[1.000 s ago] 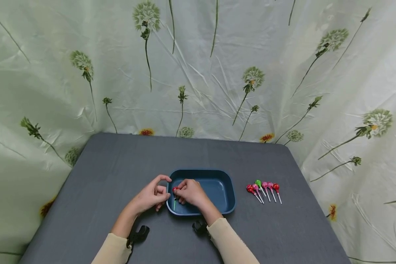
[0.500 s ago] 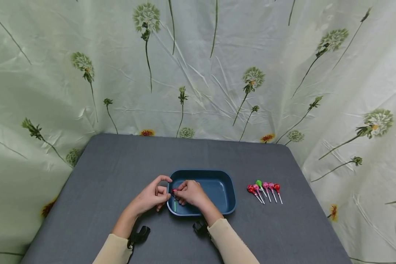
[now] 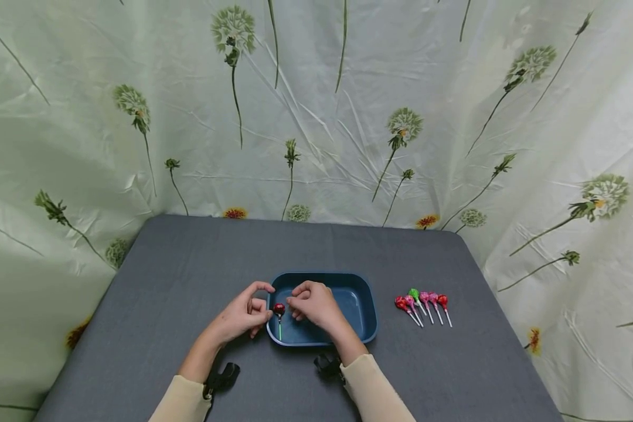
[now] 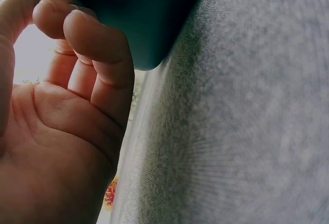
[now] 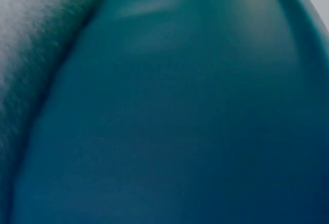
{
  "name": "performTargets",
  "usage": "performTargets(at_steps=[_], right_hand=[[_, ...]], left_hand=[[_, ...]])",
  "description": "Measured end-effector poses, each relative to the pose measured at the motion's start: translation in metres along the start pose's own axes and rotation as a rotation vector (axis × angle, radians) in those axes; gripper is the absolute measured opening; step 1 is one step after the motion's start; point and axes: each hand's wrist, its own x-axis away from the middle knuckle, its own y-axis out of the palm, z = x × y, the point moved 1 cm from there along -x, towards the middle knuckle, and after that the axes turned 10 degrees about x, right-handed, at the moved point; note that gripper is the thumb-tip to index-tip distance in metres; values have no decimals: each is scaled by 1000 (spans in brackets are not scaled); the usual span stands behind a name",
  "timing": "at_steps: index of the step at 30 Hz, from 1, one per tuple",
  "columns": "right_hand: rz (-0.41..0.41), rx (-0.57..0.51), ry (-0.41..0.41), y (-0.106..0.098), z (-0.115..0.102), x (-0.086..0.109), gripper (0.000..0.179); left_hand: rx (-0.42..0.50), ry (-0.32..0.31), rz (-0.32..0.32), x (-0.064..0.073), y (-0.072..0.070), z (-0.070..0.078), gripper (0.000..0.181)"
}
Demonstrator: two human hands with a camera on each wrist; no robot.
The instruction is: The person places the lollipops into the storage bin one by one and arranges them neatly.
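Note:
In the head view, a blue rectangular tray point(image 3: 356, 305) with rounded corners sits on the table. A red lollipop point(image 3: 279, 309) lies inside along its left wall, stick toward the person. My left hand point(image 3: 242, 312) holds the tray's left rim, thumb and forefinger at its edge; in the left wrist view its curled fingers point(image 4: 97, 39) meet the tray's outer wall. Over the tray, just right of the lollipop, my right hand point(image 3: 316, 305) has relaxed fingers with nothing between them. The right wrist view shows only the tray's blue outer side point(image 5: 154, 121), with the hand hidden.
To the right of the tray, several lollipops point(image 3: 424, 300) in red, pink and green lie in a row on the grey table point(image 3: 216, 246). A floral curtain point(image 3: 327, 117) hangs behind and at both sides.
My right hand has let go of the red lollipop and moved slightly up and right, leaving it in full view on the tray floor. The left hand stays at the rim.

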Motion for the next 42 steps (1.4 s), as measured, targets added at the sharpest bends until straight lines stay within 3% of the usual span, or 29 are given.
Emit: performTargets(at_steps=[12,23,42], right_hand=[[68,-106,-80,-28,4,14,45],[175,-230,-103,-63,14,28,37],[373,-277,-151,-128,44,47,32]], left_hand=[[-10,-16,21,1,0,0,50],[1,1,5,1,2,1,52],[-15,7,10,1,0,1,53]])
